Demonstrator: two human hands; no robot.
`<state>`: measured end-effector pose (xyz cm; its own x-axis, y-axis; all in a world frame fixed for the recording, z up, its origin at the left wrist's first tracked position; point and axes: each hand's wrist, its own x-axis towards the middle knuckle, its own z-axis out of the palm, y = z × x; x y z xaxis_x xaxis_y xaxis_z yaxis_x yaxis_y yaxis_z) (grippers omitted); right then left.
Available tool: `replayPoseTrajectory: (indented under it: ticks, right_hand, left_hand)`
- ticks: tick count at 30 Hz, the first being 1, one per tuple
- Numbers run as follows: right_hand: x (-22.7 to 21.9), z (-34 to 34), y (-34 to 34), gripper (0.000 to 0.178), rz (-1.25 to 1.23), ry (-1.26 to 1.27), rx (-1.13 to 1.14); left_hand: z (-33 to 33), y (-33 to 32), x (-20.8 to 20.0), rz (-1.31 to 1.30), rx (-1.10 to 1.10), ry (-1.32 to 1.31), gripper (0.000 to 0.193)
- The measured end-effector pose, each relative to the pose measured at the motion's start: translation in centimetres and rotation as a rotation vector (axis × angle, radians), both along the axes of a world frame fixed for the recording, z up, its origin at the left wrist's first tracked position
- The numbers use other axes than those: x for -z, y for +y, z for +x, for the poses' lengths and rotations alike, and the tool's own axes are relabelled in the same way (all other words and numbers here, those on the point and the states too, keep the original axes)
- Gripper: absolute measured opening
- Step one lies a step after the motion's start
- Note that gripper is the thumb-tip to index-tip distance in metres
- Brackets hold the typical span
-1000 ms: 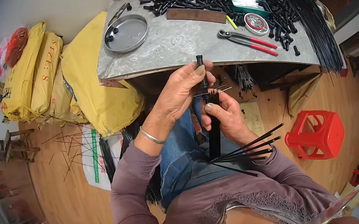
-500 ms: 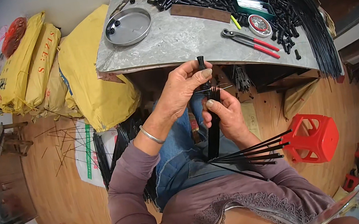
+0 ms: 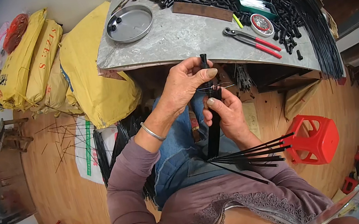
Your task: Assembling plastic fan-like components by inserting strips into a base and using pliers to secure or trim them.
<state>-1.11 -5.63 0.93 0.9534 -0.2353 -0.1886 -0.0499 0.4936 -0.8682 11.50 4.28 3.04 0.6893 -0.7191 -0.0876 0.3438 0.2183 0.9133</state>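
By one table (image 3: 168, 42), left fingers (image 3: 205, 76) pinch one black tube (image 3: 203, 60); right fingers (image 3: 218, 105) clasp one black bundle (image 3: 213, 140).

Near the centre, the rods (image 3: 214, 138) and the flared piece (image 3: 204, 61) are black; at six o'clock come faded blue jeans (image 3: 175, 172) and a mauve top (image 3: 185, 206), lace-patterned at the neckline (image 3: 271, 203). The counter (image 3: 181, 38) at twelve is mottled grey, the pliers (image 3: 266, 44) at two red-handled, the stool (image 3: 328, 138) at four red, the sacks (image 3: 100, 80) at ten yellow
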Motion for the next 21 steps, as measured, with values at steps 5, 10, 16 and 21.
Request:
replayPoseTrajectory:
  ticks: [5, 10, 16, 21]
  right_hand:
    - [-0.1, 0.0, 0.3, 0.016, -0.058, -0.001, 0.032]
    - [-0.1, -0.2, -0.1, 0.016, -0.016, 0.006, 0.028]
    - [0.3, 0.1, -0.5, 0.015, 0.125, -0.041, -0.042]
    - [0.4, 0.2, -0.7, 0.013, 0.209, -0.055, -0.083]
  left_hand:
    - [-0.3, -0.1, 0.1, 0.028, -0.033, -0.056, 0.029]
    - [-0.6, 0.0, -0.4, 0.042, 0.009, -0.041, 0.026]
    - [-0.5, 0.5, 0.4, -0.031, 0.025, 0.198, 0.031]
    - [-0.8, 0.6, 0.6, -0.061, 0.028, 0.240, 0.036]
